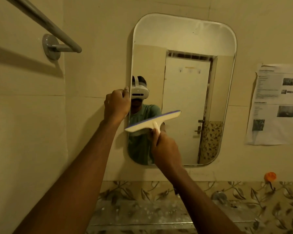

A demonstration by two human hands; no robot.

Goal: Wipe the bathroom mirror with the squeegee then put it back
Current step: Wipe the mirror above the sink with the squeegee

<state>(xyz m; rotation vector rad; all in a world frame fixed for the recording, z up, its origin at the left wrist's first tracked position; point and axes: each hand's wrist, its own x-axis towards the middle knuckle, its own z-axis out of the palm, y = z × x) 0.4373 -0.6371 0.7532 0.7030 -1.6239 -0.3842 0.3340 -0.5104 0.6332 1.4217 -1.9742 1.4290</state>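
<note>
A tall mirror with rounded corners hangs on the beige wall in front of me. My right hand grips the handle of a white squeegee with a blue rubber edge. Its blade lies tilted across the mirror's lower left part, right end higher. My left hand clasps the mirror's left edge at mid height, fingers curled around the rim. The glass reflects a person with a headset and a white door.
A metal towel bar juts from the wall at the upper left. A printed paper sheet is stuck to the wall right of the mirror. An orange hook sits lower right, above leaf-patterned tiles and a shelf.
</note>
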